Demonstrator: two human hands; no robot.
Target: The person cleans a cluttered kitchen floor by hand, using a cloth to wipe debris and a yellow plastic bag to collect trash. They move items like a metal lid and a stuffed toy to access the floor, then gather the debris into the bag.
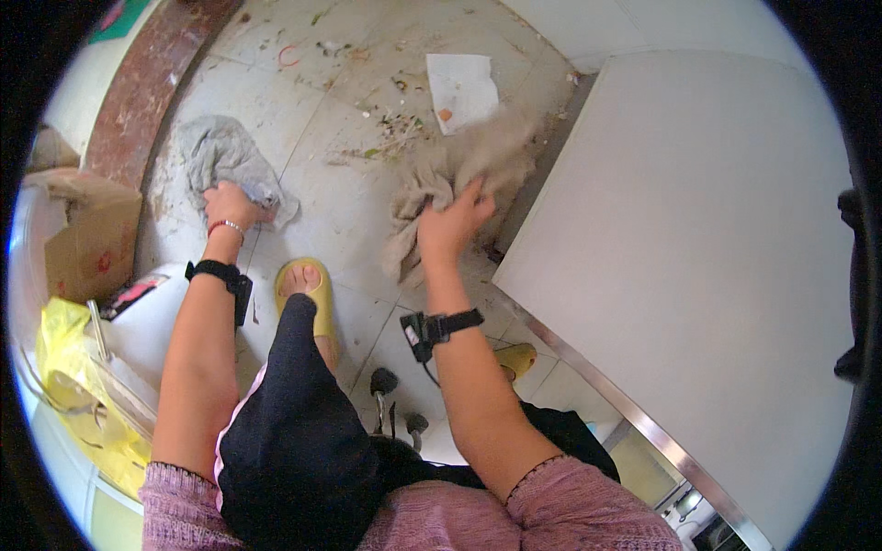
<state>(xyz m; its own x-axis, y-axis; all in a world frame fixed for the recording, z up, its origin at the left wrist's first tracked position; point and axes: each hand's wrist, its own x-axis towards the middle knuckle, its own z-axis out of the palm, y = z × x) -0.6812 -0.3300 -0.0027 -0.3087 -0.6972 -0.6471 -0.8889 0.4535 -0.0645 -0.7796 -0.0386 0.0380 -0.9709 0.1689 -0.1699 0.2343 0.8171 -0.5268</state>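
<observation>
My left hand (pixel 233 206) grips the lower edge of a grey cloth (pixel 220 148) that lies spread on the dirty tiled floor (pixel 303 186). Right of it, my right hand (pixel 451 224) holds a beige cloth (pixel 413 200), whose far part is blurred by motion. A white paper sheet (pixel 465 86) with a small brown-orange bit on it lies just beyond the beige cloth. Crumbs and plant scraps (pixel 400 131) are scattered between the two cloths and farther up. A red ring-shaped piece (pixel 288 56) lies near the top left of the floor.
A large pale panel with a metal edge (pixel 661 206) fills the right side. At left stand a cardboard box (pixel 96 234) and a yellow plastic bag (pixel 76 392), beside a reddish-brown stone ledge (pixel 138 89). My foot in a yellow slipper (pixel 324 296) is between my arms; castors (pixel 383 381) show below.
</observation>
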